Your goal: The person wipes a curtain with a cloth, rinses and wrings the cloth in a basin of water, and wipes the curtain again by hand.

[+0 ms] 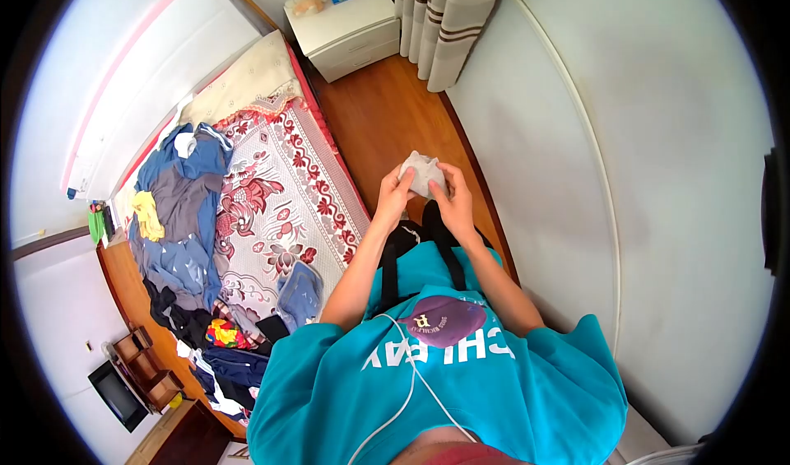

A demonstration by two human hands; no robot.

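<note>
A small, crumpled whitish cloth is held up in front of my body, above the wooden floor. My left hand grips its left side, with the thumb pressed on the front. On the other side, my right hand has its thumb and fingers closed on the cloth's right and lower edge. The cloth is bunched, and its exact kind cannot be made out.
To the left, a bed with a red-and-white patterned cover bears piled clothes and a folded blue garment. A white nightstand and striped curtain stand ahead. Pale panels rise on the right.
</note>
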